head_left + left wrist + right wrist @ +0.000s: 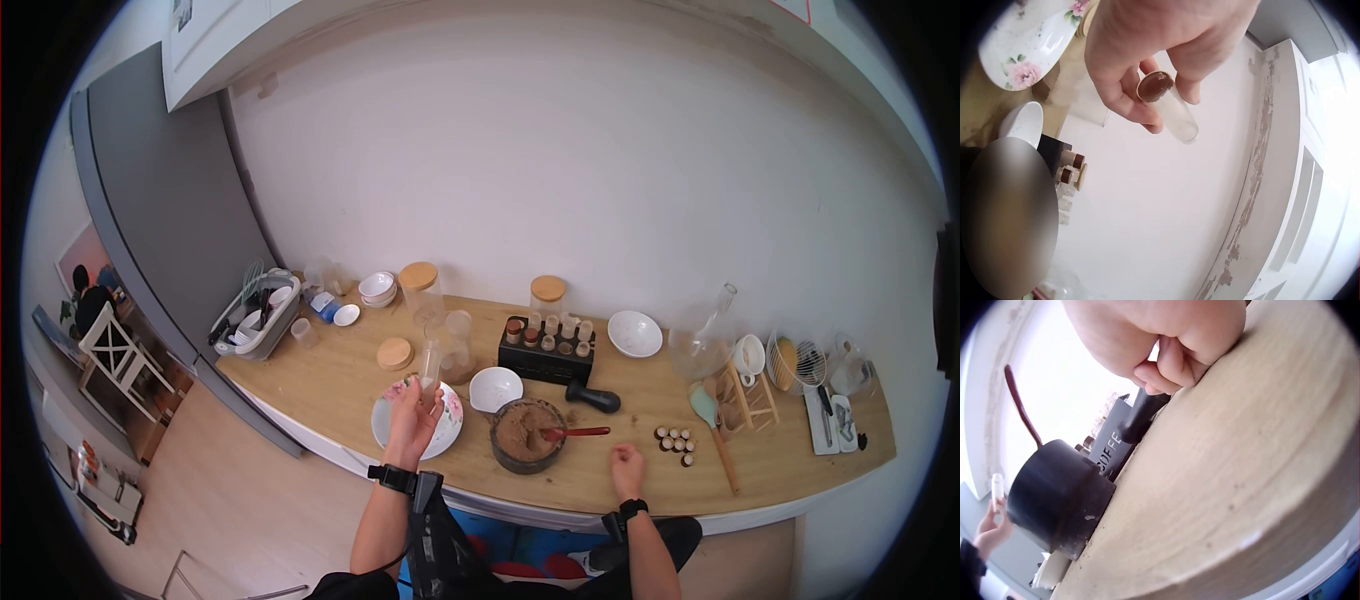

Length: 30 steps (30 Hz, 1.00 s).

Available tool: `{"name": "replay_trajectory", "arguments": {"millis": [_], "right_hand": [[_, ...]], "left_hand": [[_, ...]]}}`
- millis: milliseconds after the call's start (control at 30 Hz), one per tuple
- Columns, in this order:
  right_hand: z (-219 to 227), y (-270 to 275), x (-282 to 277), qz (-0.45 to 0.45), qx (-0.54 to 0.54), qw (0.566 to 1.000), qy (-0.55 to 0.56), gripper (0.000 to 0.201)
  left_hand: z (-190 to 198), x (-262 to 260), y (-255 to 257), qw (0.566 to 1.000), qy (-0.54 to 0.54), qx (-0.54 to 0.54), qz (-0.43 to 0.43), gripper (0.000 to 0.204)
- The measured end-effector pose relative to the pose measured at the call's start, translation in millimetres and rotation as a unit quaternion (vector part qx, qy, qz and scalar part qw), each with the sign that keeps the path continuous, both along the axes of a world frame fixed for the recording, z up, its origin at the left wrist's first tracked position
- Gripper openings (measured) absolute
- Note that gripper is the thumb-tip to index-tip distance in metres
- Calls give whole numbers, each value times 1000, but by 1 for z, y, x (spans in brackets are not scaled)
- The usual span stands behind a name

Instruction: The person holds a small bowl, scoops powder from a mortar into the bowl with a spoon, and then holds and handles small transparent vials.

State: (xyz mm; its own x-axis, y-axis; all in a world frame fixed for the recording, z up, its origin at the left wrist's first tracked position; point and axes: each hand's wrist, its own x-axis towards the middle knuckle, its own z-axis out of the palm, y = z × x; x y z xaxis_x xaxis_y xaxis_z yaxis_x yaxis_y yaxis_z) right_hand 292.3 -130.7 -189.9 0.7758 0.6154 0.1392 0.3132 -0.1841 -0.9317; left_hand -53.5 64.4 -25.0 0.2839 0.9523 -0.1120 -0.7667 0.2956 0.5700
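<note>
My left hand is raised above the flowered white plate and pinches a clear tube between thumb and fingers. In the left wrist view the tube's near end shows brown, and the rest is clear. My right hand rests on the counter near its front edge, fingers curled in, with nothing visible in them. Between the hands stands a dark bowl of brown powder with a red-handled spoon in it. Several small caps lie right of my right hand.
Behind the bowl stand a white bowl, a black rack with several tubes and a black-handled tool. A green spatula, a wooden rack and a glass flask are to the right. A dish basket sits far left.
</note>
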Motion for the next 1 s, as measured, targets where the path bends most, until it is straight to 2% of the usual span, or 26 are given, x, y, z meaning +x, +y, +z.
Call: {"name": "replay_trajectory", "arguments": {"millis": [67,133,167,233,333,367,433,467,500,533,600,633,667,733,900,967,1000], "right_hand": [[-5,0,8,3,-12,1000,-17,7],[2,0,12,41,-46,992,107,6],[10,-1,12,39,-46,993,102,6],[24,-4,15,55,-37,972,226,6],[40,-12,20,46,14,978,205,6],[56,-16,17,45,10,979,197,6],[96,-25,2,23,100,977,186,9],[118,-28,-10,24,99,978,181,9],[141,-33,-26,56,121,974,180,13],[163,-38,-43,86,143,969,182,17],[207,-47,-80,210,69,963,155,28],[213,-46,-96,245,69,952,169,32],[214,-45,-109,279,70,940,182,36],[206,-43,-122,296,67,939,163,37],[181,-44,-124,330,64,929,154,37],[170,-48,-120,343,96,905,234,32],[166,-49,-118,341,94,905,236,32]], "left_hand": [[-6,-4,-12,999,8,5,-40,25],[-14,-6,-23,998,20,23,-50,26],[-15,-6,-29,997,37,44,-60,27],[-14,-5,-41,994,56,64,-74,29],[-15,-5,-55,987,87,93,-102,38],[-14,-5,-59,980,122,119,-103,40],[-13,0,-67,972,151,145,-103,42],[-15,4,-72,955,186,191,-127,40],[-15,7,-78,934,222,236,-151,39],[-11,13,-86,935,220,233,-151,39],[-2,33,-104,922,213,262,-191,33],[-8,42,-110,910,225,286,-200,34],[-9,48,-117,910,223,283,-205,34],[-6,58,-130,896,207,283,-273,34],[-12,64,-146,916,167,256,-261,29],[-16,60,-149,887,246,272,-281,28],[-18,59,-149,887,246,269,-282,28]]}}
